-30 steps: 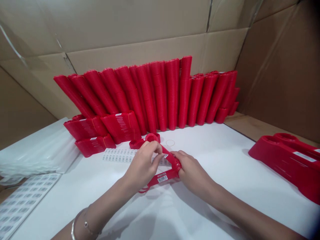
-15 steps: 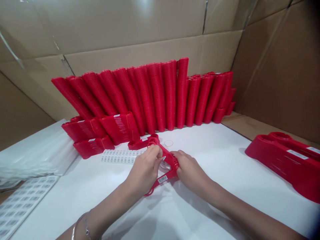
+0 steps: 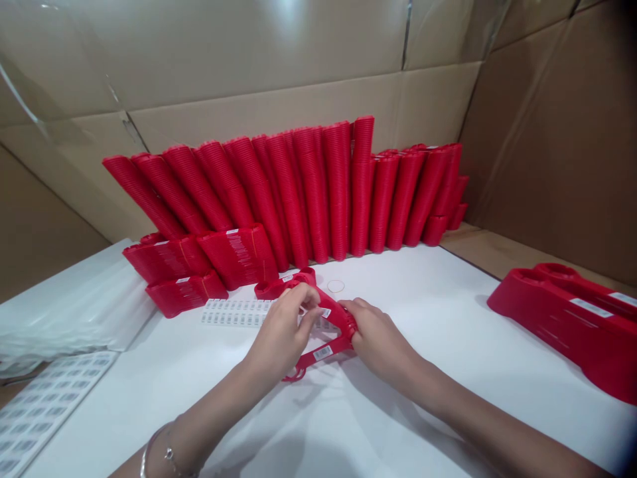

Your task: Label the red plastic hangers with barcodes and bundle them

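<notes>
My right hand [image 3: 374, 334] is closed round the joined end of several thin red plastic pieces [image 3: 328, 354], fanned apart above the table. The lower piece carries a white barcode sticker [image 3: 323, 352]. My left hand [image 3: 286, 325] pinches with thumb and forefinger at the edge of another small barcode sticker [image 3: 326, 313], which lies against the upper red piece. Behind my left hand is a sheet of barcode stickers [image 3: 233, 313], partly covered by it. A further red piece [image 3: 279, 287] lies flat just beyond the sheet.
Tall stacks of red pieces [image 3: 308, 199] line the back, with banded bundles [image 3: 239, 255] at their left. A rubber band [image 3: 336, 286] lies on the white table [image 3: 438, 305]. More red pieces [image 3: 562, 325] are at right. Plastic bags [image 3: 74, 305] and another sticker sheet [image 3: 54, 405] are at left.
The small sticker at my left fingertips, tilted before, now sits flatter on the upper red piece. My left hand has shifted slightly left. My right hand keeps its hold.
</notes>
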